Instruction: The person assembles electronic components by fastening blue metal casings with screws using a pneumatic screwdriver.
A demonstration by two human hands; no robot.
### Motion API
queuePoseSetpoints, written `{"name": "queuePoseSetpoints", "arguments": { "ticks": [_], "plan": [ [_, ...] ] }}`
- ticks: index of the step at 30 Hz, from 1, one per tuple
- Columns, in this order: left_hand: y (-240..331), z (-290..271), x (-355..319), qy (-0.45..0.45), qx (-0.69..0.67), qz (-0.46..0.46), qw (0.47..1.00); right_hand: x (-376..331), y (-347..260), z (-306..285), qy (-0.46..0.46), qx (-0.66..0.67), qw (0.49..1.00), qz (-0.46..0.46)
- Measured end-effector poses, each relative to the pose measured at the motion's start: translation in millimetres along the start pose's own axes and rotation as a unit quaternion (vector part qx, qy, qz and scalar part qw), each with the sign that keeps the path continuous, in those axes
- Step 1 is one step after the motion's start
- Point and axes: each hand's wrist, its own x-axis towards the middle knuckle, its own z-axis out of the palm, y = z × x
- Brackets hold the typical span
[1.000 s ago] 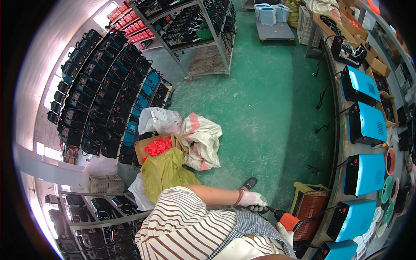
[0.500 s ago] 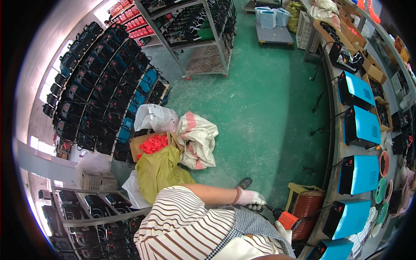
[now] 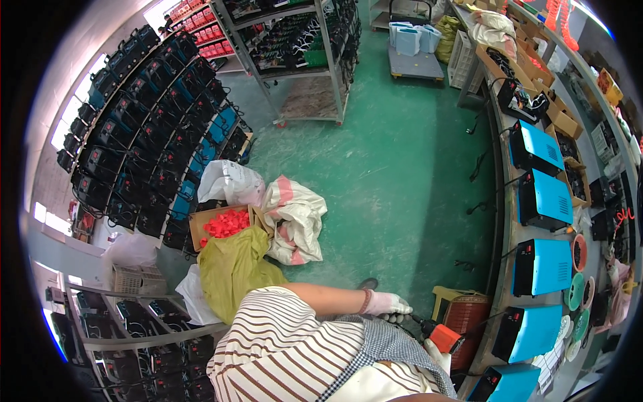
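My left hand (image 3: 387, 305), in a white work glove with grey fingertips, is held out in front of my lap. Its fingers are bent and pressed together; whatever they may hold is too small to make out. Just right of them is the dark tip of an orange and black power screwdriver (image 3: 445, 338). My right hand (image 3: 437, 355), gloved as well and partly hidden by my body, grips this tool. Beyond the screwdriver stands a reddish-brown slatted stool or crate (image 3: 470, 321) with a yellowish frame. A checked apron (image 3: 395, 348) covers my lap.
A long bench on the right carries a row of blue and black machine boxes (image 3: 544, 266) with cords hanging off its edge. Coloured bowls (image 3: 579, 251) sit behind them. Left are sacks (image 3: 295, 221), a carton of red parts (image 3: 228, 223) and loaded racks (image 3: 127, 141). A platform trolley (image 3: 415, 65) stands far off.
My view has turned a little, so the bench and racks appear shifted left. My left fingers look slightly straighter beside the screwdriver's tip; the right hand keeps its grip.
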Motion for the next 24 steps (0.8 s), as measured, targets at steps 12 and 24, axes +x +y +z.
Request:
{"name": "queuePoseSetpoints", "arguments": {
  "ticks": [12,24],
  "plan": [
    [-10.1,7.3,-5.5,-0.013,-0.038,0.012,0.999,-16.3,9.0,-7.5,0.029,-0.005,1.0,0.009],
    [-28.9,-0.3,2.4,-0.028,-0.047,-0.018,0.998,-18.4,4.6,1.5,0.019,-0.03,0.998,0.044]
  ]
}}
